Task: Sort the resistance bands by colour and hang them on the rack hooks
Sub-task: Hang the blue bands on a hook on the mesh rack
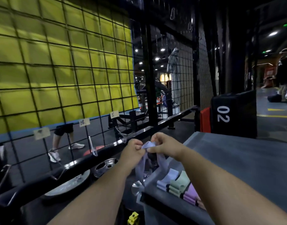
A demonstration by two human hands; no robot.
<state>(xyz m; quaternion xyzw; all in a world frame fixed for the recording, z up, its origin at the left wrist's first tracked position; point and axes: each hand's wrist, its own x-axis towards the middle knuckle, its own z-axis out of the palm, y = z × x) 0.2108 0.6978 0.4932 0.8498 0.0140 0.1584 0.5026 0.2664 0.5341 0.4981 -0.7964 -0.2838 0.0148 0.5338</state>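
Observation:
A pale lavender resistance band (140,168) hangs as a loop from both my hands, held up in front of me. My left hand (133,151) pinches its top edge from the left and my right hand (163,144) pinches it from the right. On the grey platform (237,159) lie folded bands in a row: a lavender one (168,179), a pale green one (179,184) and a pink-purple one (192,194). The black wire grid rack (90,95) stands to the left with clear hooks (92,146) and small paper labels (41,133).
Weight plates (69,185) lie on the floor under a black rail (74,161). A black box marked 02 (233,112) stands at the platform's far end. Behind the grid a person's legs (58,143) are on the floor; other people stand far right.

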